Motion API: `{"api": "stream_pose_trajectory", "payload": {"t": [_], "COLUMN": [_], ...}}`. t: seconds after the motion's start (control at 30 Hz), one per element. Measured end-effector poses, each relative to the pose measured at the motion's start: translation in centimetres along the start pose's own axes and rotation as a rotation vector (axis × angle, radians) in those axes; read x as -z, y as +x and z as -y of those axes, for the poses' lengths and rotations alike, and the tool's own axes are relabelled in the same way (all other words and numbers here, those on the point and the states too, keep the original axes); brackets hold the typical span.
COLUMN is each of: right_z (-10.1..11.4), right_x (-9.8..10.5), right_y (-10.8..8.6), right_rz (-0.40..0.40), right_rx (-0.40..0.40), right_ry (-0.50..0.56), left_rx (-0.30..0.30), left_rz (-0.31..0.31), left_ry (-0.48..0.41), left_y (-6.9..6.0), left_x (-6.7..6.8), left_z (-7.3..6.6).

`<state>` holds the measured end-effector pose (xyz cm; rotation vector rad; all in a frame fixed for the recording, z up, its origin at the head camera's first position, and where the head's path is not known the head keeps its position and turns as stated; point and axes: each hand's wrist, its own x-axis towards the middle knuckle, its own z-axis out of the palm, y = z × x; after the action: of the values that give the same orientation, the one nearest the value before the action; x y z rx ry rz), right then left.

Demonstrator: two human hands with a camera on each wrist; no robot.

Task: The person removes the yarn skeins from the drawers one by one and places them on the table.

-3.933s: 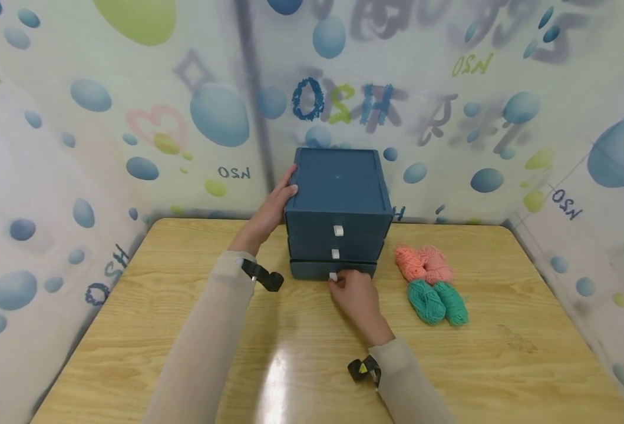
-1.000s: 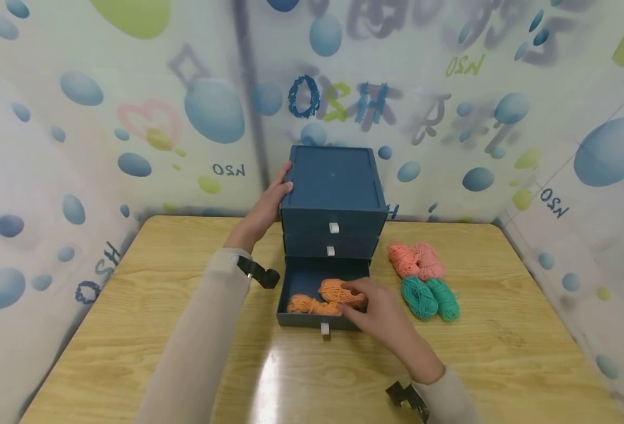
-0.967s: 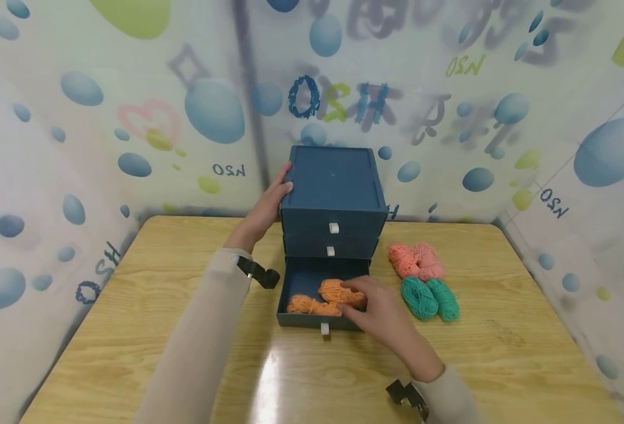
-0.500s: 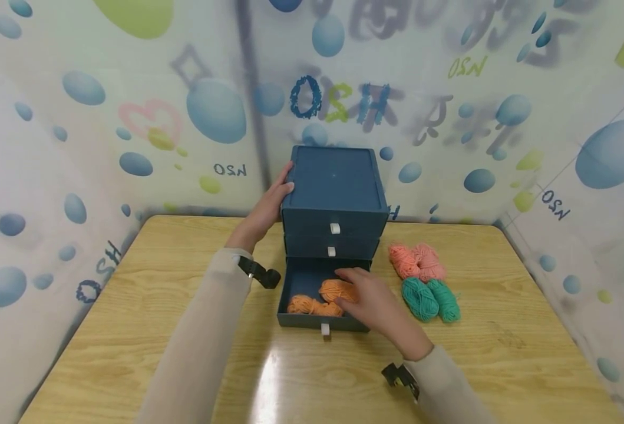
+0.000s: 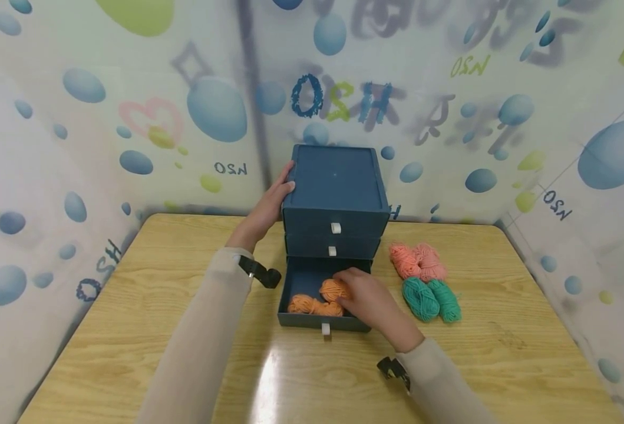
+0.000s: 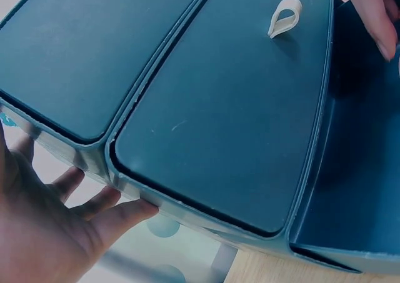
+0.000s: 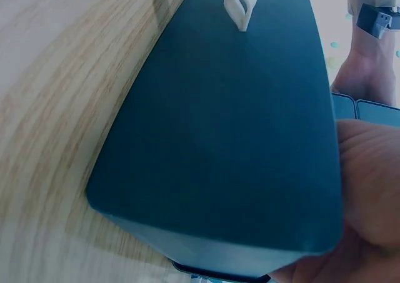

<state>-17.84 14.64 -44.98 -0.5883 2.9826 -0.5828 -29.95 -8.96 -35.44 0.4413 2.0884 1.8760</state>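
A dark blue drawer cabinet (image 5: pixel 338 179) stands at the table's back, its bottom drawer (image 5: pixel 301 320) pulled out. Two orange yarn skeins lie in the drawer. My right hand (image 5: pixel 376 303) reaches in over the right side and grips the rear orange yarn skein (image 5: pixel 332 290), its thumb in front and fingers behind, covering part of it. The other orange yarn skein (image 5: pixel 309 305) lies nearer the drawer front. My left hand (image 5: pixel 263 215) rests on the cabinet's left side; in the left wrist view its spread fingers (image 6: pixel 125 217) touch the side wall.
Pink yarn skeins (image 5: pixel 418 262) and green yarn skeins (image 5: pixel 431 300) lie on the wooden table (image 5: pixel 502 365), right of the cabinet. Two upper drawers are closed, each with a white pull tab (image 5: pixel 335 228). A patterned wall covering (image 5: pixel 211 188) hangs close behind the cabinet.
The bottom drawer, nearly closed at first with my right hand at its tab, is now pulled out. Since then my right hand has settled over the rear orange skein. My left hand stays put.
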Motion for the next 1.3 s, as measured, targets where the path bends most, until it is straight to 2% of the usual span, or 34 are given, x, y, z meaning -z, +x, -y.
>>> {"api": "stream_pose_trajectory", "payload": {"t": [0.17, 0.27, 0.4, 0.53, 0.8, 1.13, 1.3], "right_z": [0.0, 0.1, 0.2, 0.0, -0.3, -0.2, -0.4], "right_x": [-0.2, -0.3, -0.4, -0.7, -0.8, -0.4, 0.3], "right_y": [0.4, 0.6, 0.9, 1.1, 1.0, 0.4, -0.2], "right_rz": [0.012, 0.013, 0.008, -0.010, -0.074, -0.208, -0.261], "right_rx": [0.016, 0.023, 0.024, 0.025, 0.024, 0.010, 0.023], "right_ry": [-0.052, -0.076, -0.075, -0.062, 0.011, 0.080, 0.171], "left_rx": [0.000, -0.003, -0.014, -0.025, -0.029, -0.026, -0.022], "left_rz": [0.004, -0.005, -0.021, -0.036, -0.048, -0.040, -0.042], "left_ry": [-0.003, -0.002, 0.003, 0.021, 0.034, 0.027, 0.034], "left_y": [0.2, 0.7, 1.4, 1.6, 1.6, 1.6, 1.6], "left_x": [0.0, 0.2, 0.5, 0.6, 0.5, 0.5, 0.5], "left_z": [0.2, 0.9, 1.9, 2.4, 2.5, 2.4, 2.4]}}
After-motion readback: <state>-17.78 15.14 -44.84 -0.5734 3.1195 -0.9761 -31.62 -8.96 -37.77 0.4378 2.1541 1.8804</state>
